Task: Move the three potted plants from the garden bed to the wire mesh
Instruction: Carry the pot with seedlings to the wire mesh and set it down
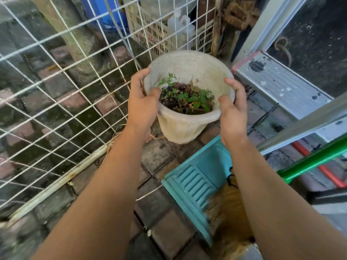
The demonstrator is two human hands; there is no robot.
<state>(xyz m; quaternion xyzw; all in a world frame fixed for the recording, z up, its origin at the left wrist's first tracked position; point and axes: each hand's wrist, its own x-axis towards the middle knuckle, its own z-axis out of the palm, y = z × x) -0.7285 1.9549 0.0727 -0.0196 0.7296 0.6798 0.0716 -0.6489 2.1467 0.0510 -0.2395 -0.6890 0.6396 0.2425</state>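
Note:
A dirty white plastic pot [185,126] holds dark soil and a small green plant [189,97]. Both my hands grip its rim and hold it up above the brick paving. My left hand [141,99] clasps the left side of the rim, thumb inside. My right hand [233,107] clasps the right side, thumb inside as well. A white wire mesh panel [62,87] lies tilted to the left of the pot, its lower bar near my left forearm. No other potted plants are in sight.
A teal plastic dustpan [195,182] with a straw broom [225,207] lies below the pot. A green handle [315,160] and a metal ladder step [277,85] stand to the right. A beige crate [150,32] and a blue barrel [105,14] sit behind the mesh.

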